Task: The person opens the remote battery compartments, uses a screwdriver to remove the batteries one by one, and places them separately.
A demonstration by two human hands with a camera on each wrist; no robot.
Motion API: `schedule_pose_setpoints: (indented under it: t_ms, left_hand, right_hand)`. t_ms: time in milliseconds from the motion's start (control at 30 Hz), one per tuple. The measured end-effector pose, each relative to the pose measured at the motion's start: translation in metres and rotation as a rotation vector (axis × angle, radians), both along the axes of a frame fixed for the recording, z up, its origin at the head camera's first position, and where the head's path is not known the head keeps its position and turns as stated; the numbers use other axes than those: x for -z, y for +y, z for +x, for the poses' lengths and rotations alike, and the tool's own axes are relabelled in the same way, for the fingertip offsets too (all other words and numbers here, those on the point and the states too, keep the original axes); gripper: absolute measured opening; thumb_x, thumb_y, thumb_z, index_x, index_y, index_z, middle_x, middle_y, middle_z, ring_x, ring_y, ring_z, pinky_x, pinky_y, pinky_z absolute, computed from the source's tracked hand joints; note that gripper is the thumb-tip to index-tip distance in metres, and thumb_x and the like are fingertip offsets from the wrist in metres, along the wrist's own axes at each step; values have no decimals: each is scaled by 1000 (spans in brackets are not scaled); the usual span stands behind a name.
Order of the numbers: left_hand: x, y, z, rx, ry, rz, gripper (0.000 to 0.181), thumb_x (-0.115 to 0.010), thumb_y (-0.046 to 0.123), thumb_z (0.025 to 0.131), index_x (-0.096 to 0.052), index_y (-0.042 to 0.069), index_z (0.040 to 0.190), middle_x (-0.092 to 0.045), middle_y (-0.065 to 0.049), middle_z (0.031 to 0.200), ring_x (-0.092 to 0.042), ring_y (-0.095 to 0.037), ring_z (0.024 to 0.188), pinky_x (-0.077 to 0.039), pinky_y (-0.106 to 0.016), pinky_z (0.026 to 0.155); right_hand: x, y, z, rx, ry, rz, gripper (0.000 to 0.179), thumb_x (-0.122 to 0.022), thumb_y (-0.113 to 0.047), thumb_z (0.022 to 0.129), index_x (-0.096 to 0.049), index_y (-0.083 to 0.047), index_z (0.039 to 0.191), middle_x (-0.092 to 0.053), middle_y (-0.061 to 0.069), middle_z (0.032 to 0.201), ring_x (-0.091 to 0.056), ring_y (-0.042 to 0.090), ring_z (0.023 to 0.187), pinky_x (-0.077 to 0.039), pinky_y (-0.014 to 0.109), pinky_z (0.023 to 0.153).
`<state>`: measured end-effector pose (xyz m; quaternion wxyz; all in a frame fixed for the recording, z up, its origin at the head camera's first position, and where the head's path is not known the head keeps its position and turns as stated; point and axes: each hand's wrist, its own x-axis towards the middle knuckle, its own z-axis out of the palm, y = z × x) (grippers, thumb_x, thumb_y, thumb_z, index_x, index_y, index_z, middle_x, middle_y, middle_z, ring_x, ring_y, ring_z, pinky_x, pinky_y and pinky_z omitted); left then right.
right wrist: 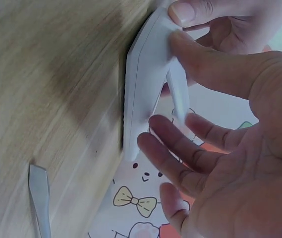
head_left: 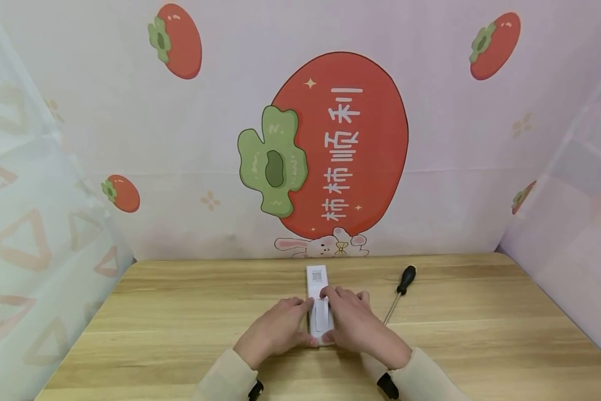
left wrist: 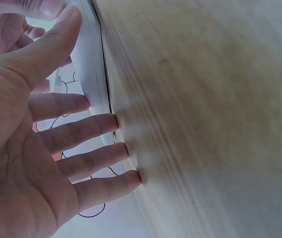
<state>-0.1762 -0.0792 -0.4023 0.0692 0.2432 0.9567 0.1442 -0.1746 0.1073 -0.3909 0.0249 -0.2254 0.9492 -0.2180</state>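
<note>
A white remote control (head_left: 317, 287) lies back up on the table, a printed code label at its far end. Its battery cover (right wrist: 178, 89) stands tilted up from the body in the right wrist view. My left hand (head_left: 279, 327) holds the remote's left side, thumb by the near end; its other fingers stretch out along the side and tabletop in the left wrist view. From the other side, my right hand (head_left: 352, 320) has its thumb on the remote's near end and its index finger at the raised cover's free edge. The battery bay is hidden.
To the right lies a screwdriver (head_left: 406, 280) with a black handle, its flat metal tip (right wrist: 39, 178) showing in the right wrist view. The wooden table (head_left: 190, 301) meets a printed backdrop (head_left: 220, 133) behind and pale side sheets.
</note>
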Motion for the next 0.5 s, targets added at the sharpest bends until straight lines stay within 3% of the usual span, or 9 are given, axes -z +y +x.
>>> schedule_pose_setpoints:
  t_ms: [233, 500]
  left_hand:
    - [1, -1, 0, 8, 5, 13, 82, -82, 47, 82, -55, 2, 145, -60, -17, 136, -56, -32, 125, -48, -46, 106]
    - [2, -1, -1, 27, 23, 14, 82, -83, 46, 82, -55, 1, 144, -61, -17, 135, -57, -32, 124, -48, -46, 106]
  right_hand:
    - [1, 1, -1, -3, 68, -107, 32, -77, -6, 88, -59, -11, 113, -55, -9, 78, -53, 12, 77, -29, 40, 74]
    - [3, 0, -4, 6, 104, -165, 29, -72, 4, 90, -57, -14, 107, -55, -8, 72, -50, 9, 67, -27, 37, 70]
